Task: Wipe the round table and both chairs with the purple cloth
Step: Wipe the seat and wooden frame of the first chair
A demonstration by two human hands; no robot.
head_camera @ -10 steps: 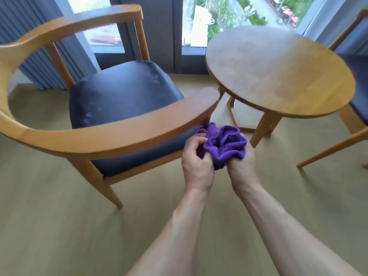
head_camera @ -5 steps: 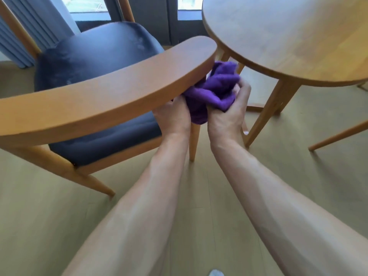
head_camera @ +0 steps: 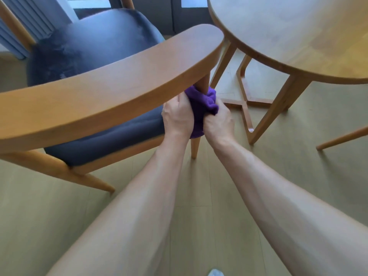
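both forearms reach forward and down, the left hand (head_camera: 177,116) and right hand (head_camera: 219,121) clenched side by side around the purple cloth (head_camera: 201,102), which wraps the chair leg (head_camera: 196,145) between them. the chair (head_camera: 111,86) armrest curves just above the hands; the round table (head_camera: 298,36) stands beyond and right of them.

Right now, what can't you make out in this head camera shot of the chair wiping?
- Second chair: only one leg shows; the right edge cuts off the rest.
- Chair leg: its middle is covered by the purple cloth and both hands.
- Left hand, right hand: fingertips buried in cloth.
- Round table: its far side is cut off at the top and right edges.
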